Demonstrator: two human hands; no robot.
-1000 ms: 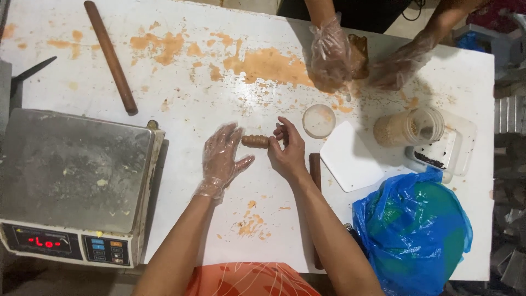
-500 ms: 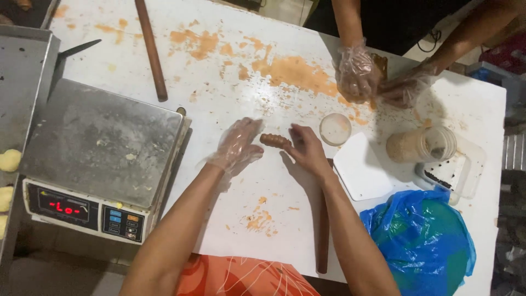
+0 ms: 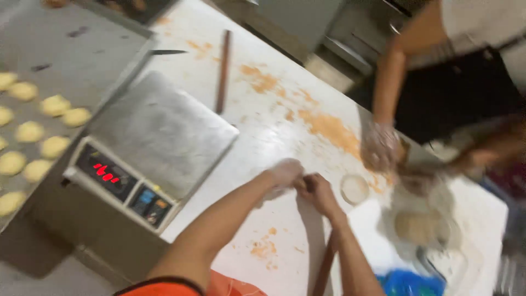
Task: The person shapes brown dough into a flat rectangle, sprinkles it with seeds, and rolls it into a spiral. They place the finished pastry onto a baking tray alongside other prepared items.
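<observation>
1. One white worktable (image 3: 263, 137), dusted with orange powder (image 3: 329, 129), lies under both of the person's hands and reaches far beyond them on every side
2. Left of the left hand stands a steel digital scale (image 3: 159, 137), its flat pan nearest the forearm and its lit front panel below that
3. Farther left than the scale sits a metal tray (image 3: 66, 71) bearing pale round dough pieces (image 3: 30, 131) in rows
4. Beyond the hands, on the far side of the table, a co-worker's gloved hand (image 3: 379, 145) presses down on the surface
5. Past the scale, up and left of the left hand, a long wooden rolling pin (image 3: 222, 71) lies on the table
6. The left hand (image 3: 285, 174), in a thin clear glove, is curled and meets the right hand at the fingertips; blur hides whatever is between them, so its grip cannot be told
7. The right hand (image 3: 316, 192), bare, is bent toward the left, fingers drawn together; what it pinches is not clear
8. Just right of the right hand sits a small round cup (image 3: 354, 189)
</observation>
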